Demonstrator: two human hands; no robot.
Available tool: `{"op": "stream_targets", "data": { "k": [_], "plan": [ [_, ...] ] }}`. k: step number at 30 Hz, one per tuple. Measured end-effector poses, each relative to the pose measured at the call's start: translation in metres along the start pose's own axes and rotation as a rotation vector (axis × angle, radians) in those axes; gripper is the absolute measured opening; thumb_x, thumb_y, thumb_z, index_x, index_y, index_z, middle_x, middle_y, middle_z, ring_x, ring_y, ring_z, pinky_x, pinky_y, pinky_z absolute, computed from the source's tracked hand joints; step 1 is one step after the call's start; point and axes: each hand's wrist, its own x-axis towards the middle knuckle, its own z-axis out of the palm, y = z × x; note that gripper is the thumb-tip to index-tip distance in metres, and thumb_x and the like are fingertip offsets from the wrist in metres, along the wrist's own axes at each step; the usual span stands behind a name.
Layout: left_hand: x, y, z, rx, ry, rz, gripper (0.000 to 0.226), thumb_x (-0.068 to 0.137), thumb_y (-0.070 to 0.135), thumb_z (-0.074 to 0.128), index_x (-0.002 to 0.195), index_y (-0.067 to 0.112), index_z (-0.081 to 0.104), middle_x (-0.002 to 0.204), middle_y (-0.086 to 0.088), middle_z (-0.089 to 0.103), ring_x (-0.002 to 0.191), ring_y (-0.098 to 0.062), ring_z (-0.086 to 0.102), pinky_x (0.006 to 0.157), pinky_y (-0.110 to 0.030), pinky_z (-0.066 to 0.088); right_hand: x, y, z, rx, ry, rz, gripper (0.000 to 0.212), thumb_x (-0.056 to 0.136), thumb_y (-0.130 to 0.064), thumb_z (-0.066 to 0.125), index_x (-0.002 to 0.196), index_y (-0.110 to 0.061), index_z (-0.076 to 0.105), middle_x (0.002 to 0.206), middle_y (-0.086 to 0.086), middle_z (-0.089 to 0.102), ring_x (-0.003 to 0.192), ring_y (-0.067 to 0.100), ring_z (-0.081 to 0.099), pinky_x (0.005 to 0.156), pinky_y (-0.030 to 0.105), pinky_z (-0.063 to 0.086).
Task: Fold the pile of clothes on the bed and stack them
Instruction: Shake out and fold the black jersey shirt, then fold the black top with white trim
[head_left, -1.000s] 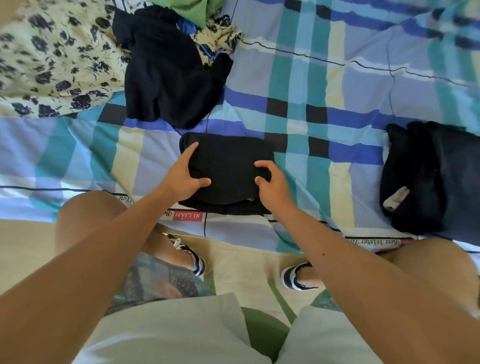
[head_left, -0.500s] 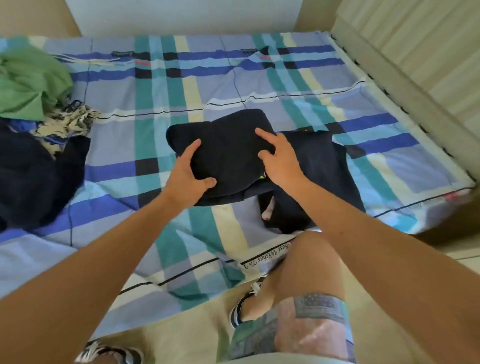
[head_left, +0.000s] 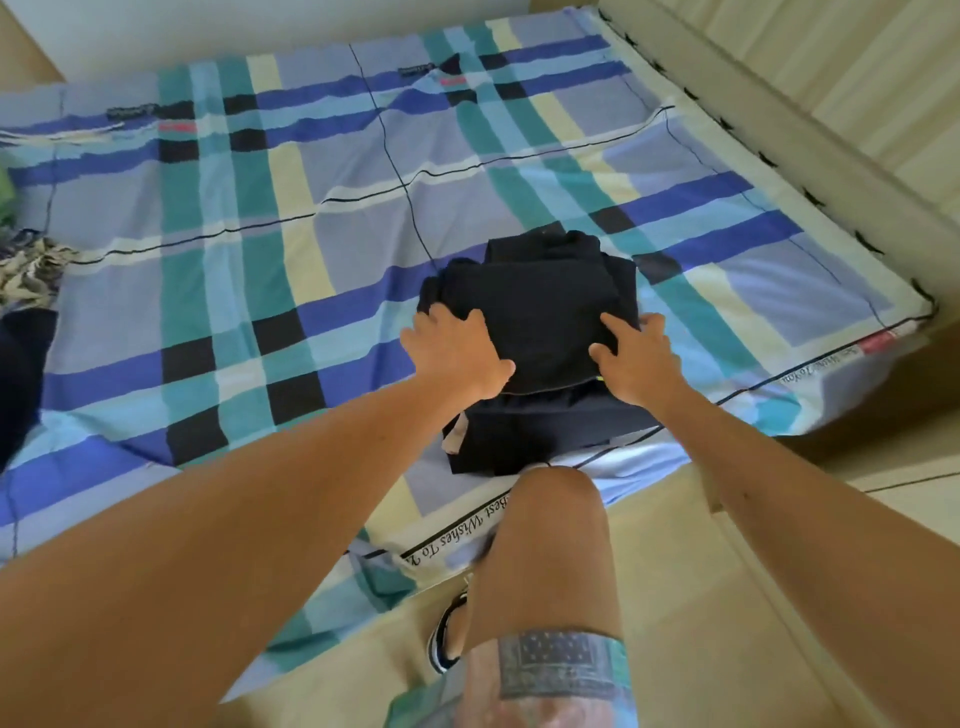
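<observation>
A folded dark garment (head_left: 540, 312) is seen laid on top of a stack of dark folded clothes (head_left: 545, 426) near the front edge of the bed (head_left: 322, 228), close to its right corner. Its near left edge is covered by the left hand (head_left: 457, 348), fingers spread and flat, nothing gripped. Its near right corner is pressed by the right hand (head_left: 636, 358), likewise flattened, both arms being extended forward.

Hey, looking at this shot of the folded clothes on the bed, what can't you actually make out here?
Head view only:
- How many garments are in the dark stack: same-coloured layers merge.
- The stack's near edge: the left hand, right hand and a knee cover it.
- The unfolded pile: cut off by the left frame edge.
- The pale tag and the sheet's far labels: too small to read.
</observation>
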Motion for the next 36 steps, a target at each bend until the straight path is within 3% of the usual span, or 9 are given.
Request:
{"op": "stream_targets", "data": {
  "k": [2, 4, 6, 10, 14, 18, 20, 29, 36],
  "plan": [
    [0.004, 0.005, -0.006, 0.160, 0.254, 0.114, 0.089, 0.082, 0.066, 0.059, 0.152, 0.021, 0.027, 0.156, -0.021, 0.021, 0.144, -0.043, 0.021, 0.114, -0.055, 0.023, -0.006, -0.012, 0.006, -0.100, 0.165, -0.049, 0.063, 0.101, -0.050, 0.041, 0.157, -0.027, 0.022, 0.163, 0.016, 0.007, 0.149, 0.036, 0.015, 0.119, 0.052, 0.019],
    [0.010, 0.010, -0.004, 0.160, 0.365, 0.333, 0.099, 0.082, 0.065, 0.061, 0.157, 0.018, 0.016, 0.162, -0.018, 0.009, 0.149, -0.042, 0.008, 0.118, -0.055, 0.016, -0.006, -0.026, 0.008, -0.118, 0.266, -0.169, 0.068, 0.101, -0.054, 0.037, 0.158, -0.024, 0.014, 0.166, 0.014, -0.001, 0.153, 0.034, 0.002, 0.121, 0.053, 0.009],
    [0.011, 0.006, 0.005, 0.161, 0.270, 0.471, 0.101, 0.086, 0.064, 0.058, 0.159, 0.018, 0.006, 0.166, -0.014, -0.003, 0.152, -0.036, -0.005, 0.122, -0.054, 0.010, -0.008, -0.035, 0.015, -0.121, 0.232, -0.250, 0.071, 0.102, -0.055, 0.032, 0.159, -0.023, 0.008, 0.167, 0.011, -0.006, 0.153, 0.031, -0.004, 0.121, 0.053, 0.004],
    [0.014, -0.018, 0.027, 0.173, -0.116, 0.414, 0.093, 0.093, 0.065, 0.045, 0.159, 0.024, -0.007, 0.167, -0.002, -0.013, 0.153, -0.029, -0.009, 0.122, -0.055, 0.014, -0.009, -0.029, 0.030, -0.243, -0.090, -0.249, 0.073, 0.101, -0.062, 0.019, 0.159, -0.025, -0.006, 0.167, 0.007, -0.013, 0.153, 0.029, -0.010, 0.123, 0.054, -0.001],
    [0.009, -0.036, 0.017, 0.123, -0.050, 0.432, 0.086, 0.096, 0.061, 0.044, 0.159, 0.023, 0.000, 0.167, -0.006, -0.003, 0.154, -0.029, -0.001, 0.122, -0.050, 0.019, -0.009, -0.048, 0.018, -0.269, -0.138, -0.226, 0.077, 0.099, -0.065, 0.020, 0.159, -0.024, -0.006, 0.166, 0.010, -0.012, 0.153, 0.032, -0.008, 0.121, 0.056, -0.001],
    [-0.008, -0.071, -0.001, 0.024, 0.056, 0.386, 0.080, 0.097, 0.057, 0.045, 0.159, 0.019, 0.010, 0.166, -0.009, 0.010, 0.153, -0.031, 0.007, 0.122, -0.049, 0.020, -0.028, -0.094, 0.007, -0.252, 0.054, -0.374, 0.074, 0.102, -0.055, 0.033, 0.160, -0.020, 0.002, 0.167, 0.013, 0.002, 0.153, 0.032, 0.002, 0.121, 0.055, 0.006],
    [-0.021, -0.101, -0.005, 0.004, 0.073, 0.348, 0.077, 0.098, 0.055, 0.046, 0.158, 0.017, 0.016, 0.165, -0.011, 0.016, 0.152, -0.031, 0.012, 0.121, -0.048, 0.021, -0.042, -0.122, 0.013, -0.217, 0.066, -0.455, 0.074, 0.102, -0.051, 0.038, 0.160, -0.019, 0.004, 0.166, 0.013, 0.006, 0.153, 0.030, 0.005, 0.122, 0.052, 0.009],
    [-0.099, -0.288, 0.028, 0.085, -0.085, -0.068, 0.068, 0.096, 0.057, 0.047, 0.149, 0.015, 0.036, 0.152, -0.013, 0.036, 0.143, -0.031, 0.027, 0.117, -0.050, 0.026, -0.111, -0.233, 0.103, -0.106, -0.198, -0.690, 0.080, 0.098, -0.038, 0.057, 0.159, -0.019, 0.011, 0.167, 0.009, 0.005, 0.153, 0.028, 0.014, 0.120, 0.043, 0.024],
    [-0.128, -0.413, 0.048, 0.097, -0.072, -0.274, 0.066, 0.096, 0.053, 0.049, 0.151, 0.020, 0.033, 0.162, -0.014, 0.015, 0.151, -0.035, 0.007, 0.120, -0.050, 0.016, -0.158, -0.307, 0.181, -0.145, -0.399, -0.740, 0.080, 0.097, -0.036, 0.059, 0.159, -0.022, 0.010, 0.167, 0.003, 0.001, 0.150, 0.027, 0.024, 0.115, 0.040, 0.033]
  ]
}}
